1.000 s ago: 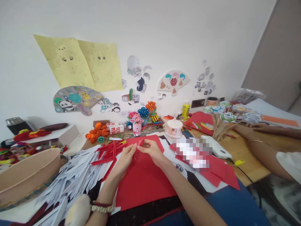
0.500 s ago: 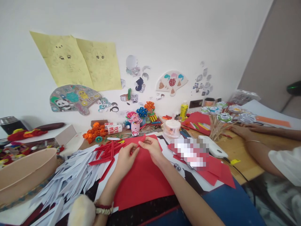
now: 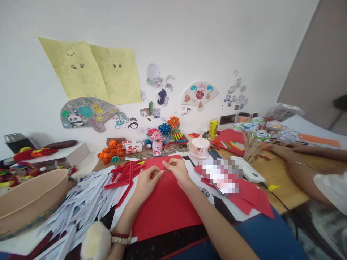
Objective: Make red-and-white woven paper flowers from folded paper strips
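Observation:
My left hand (image 3: 146, 180) and my right hand (image 3: 175, 169) meet over a large red paper sheet (image 3: 165, 206) lying on the table. Both pinch a small red paper strip (image 3: 162, 172) between fingertips, close together above the sheet's far edge. A pile of folded red paper strips (image 3: 125, 174) lies just left of my left hand. White cut paper strips (image 3: 81, 206) fan out further left. A beaded bracelet (image 3: 120, 238) sits on my left wrist.
A beige basin (image 3: 29, 202) stands at the left. Paper flowers (image 3: 111, 151), glue bottles (image 3: 132, 147), a white tub (image 3: 200, 146) and a yellow bottle (image 3: 213, 127) line the back. Another person's arm (image 3: 298, 169) rests at the right near flower sticks (image 3: 255, 142) and a white glue gun (image 3: 248, 169).
My hands have drawn slightly closer, the fingertips working the small red strip. The view shifted a little; the other person's arm stays put.

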Available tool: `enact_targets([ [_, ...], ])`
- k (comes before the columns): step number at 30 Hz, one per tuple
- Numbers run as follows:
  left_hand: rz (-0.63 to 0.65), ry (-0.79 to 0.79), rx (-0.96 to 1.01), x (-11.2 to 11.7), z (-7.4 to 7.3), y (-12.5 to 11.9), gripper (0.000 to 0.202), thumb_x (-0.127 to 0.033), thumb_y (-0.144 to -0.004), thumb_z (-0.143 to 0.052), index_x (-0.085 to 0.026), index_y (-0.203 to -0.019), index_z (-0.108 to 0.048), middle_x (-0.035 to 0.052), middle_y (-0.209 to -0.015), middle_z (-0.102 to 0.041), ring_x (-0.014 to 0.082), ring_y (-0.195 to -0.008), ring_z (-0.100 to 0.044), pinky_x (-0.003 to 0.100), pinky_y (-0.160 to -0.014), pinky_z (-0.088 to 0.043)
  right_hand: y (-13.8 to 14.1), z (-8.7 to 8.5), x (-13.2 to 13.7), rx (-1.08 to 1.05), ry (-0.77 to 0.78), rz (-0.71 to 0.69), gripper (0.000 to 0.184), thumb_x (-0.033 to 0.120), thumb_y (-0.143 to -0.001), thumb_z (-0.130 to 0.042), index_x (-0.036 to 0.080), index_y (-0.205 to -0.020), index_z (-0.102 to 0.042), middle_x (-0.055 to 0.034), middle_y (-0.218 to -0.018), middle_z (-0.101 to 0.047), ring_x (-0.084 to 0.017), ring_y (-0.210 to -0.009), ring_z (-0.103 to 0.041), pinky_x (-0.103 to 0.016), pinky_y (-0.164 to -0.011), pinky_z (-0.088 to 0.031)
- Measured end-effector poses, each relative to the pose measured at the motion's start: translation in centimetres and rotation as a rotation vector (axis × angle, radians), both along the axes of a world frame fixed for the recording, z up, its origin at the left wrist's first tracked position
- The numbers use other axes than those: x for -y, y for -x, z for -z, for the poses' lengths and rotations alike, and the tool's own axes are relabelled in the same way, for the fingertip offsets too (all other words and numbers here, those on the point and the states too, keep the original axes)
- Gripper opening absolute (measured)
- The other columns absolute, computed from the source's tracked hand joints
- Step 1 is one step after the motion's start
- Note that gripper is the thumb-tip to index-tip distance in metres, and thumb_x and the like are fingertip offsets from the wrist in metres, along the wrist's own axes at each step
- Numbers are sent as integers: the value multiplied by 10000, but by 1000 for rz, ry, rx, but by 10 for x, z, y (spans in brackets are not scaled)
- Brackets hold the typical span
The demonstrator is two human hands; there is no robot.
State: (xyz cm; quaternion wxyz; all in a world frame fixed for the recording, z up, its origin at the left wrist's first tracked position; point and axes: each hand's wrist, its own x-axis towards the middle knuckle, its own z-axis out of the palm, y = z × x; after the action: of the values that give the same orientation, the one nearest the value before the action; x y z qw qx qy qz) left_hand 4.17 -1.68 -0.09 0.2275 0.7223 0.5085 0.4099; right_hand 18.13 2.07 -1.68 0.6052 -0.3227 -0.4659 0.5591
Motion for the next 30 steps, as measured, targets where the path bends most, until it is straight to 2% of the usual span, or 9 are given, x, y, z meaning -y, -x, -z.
enact_targets([
  [7,9,23,-7,2,-2,-2,340,-439,-811,-526,-183,-593,-574,17,-535,-641,158,-508,-538,251,-554,-354,2,1,0,13,-13,1,398,475,-496,-832,191,-506,-554,27,-510,-565,-129,-509,-505,-267,-535,-403],
  [12,51,50,11,6,-3,-7,369,-506,-796,-540,-189,-609,-575,9,-531,-646,161,-509,-546,251,-550,-362,3,5,1,-9,-8,14,424,433,-481,-849,197,-476,-497,53,-467,-503,-111,-475,-446,-255,-506,-371],
  [15,30,43,23,8,-4,-8,388,-520,-779,-563,-194,-570,-540,-5,-479,-607,150,-477,-515,250,-543,-351,3,5,1,-28,-7,-3,394,484,-535,-817,188,-505,-558,31,-507,-541,-122,-506,-477,-268,-547,-408],
  [19,6,35,44,7,-5,-6,364,-530,-764,-574,-193,-626,-585,1,-513,-630,162,-511,-549,252,-555,-376,1,5,-1,-46,-7,8,388,548,-586,-769,180,-558,-652,-19,-582,-620,-142,-536,-507,-288,-574,-421],
  [24,18,53,50,6,-4,-6,361,-522,-750,-592,-189,-612,-591,13,-506,-646,162,-488,-553,254,-549,-390,-2,5,-1,-57,-22,84,353,511,-565,-793,189,-515,-658,-20,-554,-625,-137,-506,-473,-287,-547,-385],
  [30,51,82,44,2,-5,3,352,-520,-765,-576,-180,-684,-622,23,-538,-662,164,-503,-569,250,-549,-409,2,4,4,-37,-53,135,363,540,-668,-708,186,-591,-698,-46,-619,-664,-164,-564,-518,-309,-593,-418],
])
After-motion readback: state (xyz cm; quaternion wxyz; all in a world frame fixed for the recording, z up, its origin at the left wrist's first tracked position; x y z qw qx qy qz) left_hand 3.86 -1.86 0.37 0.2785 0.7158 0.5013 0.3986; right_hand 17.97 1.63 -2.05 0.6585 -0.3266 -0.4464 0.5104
